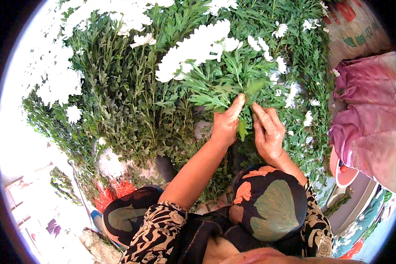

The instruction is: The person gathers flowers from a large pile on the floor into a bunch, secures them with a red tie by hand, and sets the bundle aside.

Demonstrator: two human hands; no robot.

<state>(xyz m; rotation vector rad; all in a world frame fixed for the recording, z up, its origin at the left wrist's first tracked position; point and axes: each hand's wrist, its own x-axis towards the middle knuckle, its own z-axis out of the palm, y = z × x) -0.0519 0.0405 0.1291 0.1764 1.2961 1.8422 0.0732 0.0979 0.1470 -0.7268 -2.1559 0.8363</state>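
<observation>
A bunch of white chrysanthemums (pixel 201 43) with green leafy stems is held out before me, its flower heads fanned toward the upper left. My left hand (pixel 229 120) grips its stems, thumb up along the leaves. Just right of it, my right hand (pixel 269 128) has thumb and fingertips pinched together at the leaves on the bunch's lower right side; whether a leaf or stem lies between them is hidden. Piled leafy chrysanthemum stems (pixel 128 89) lie beneath and around the bunch.
More white blooms (pixel 59 85) lie at the left. At the right are a printed sack (pixel 356 33), a crumpled pink cloth (pixel 366 112) and a pink-rimmed container (pixel 345 173). Red plastic strands (pixel 115 193) sit beside my knee at lower left. Brick paving (pixel 23 204) shows at far left.
</observation>
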